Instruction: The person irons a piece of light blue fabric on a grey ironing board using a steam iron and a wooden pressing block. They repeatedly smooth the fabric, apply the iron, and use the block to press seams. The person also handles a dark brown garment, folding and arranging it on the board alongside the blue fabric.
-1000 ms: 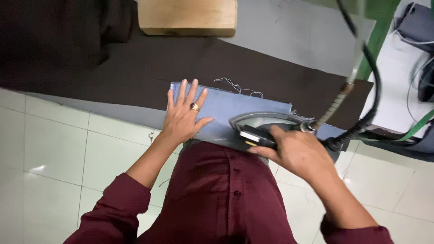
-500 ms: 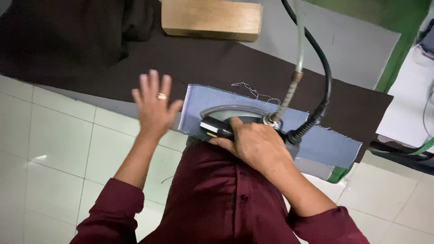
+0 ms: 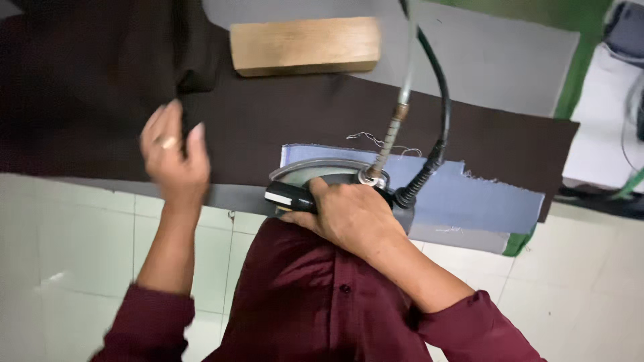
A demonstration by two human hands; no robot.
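Our right hand (image 3: 349, 218) was wrapped around the black handle of the iron (image 3: 322, 181), fingers closed tight on it. The iron sat on the left end of a strip of blue cloth (image 3: 469, 194), which lay along the near edge of the dark brown cover (image 3: 302, 114) on the pressing table. Two hoses (image 3: 436, 114) rose from the back of the iron toward the top of the view. Our left hand (image 3: 173, 157) was lifted off the table to the left of the iron, blurred, fingers loosely curled and holding nothing, a ring on one finger. A wooden block (image 3: 305, 45) rested on the far side of the cover, well apart from the iron.
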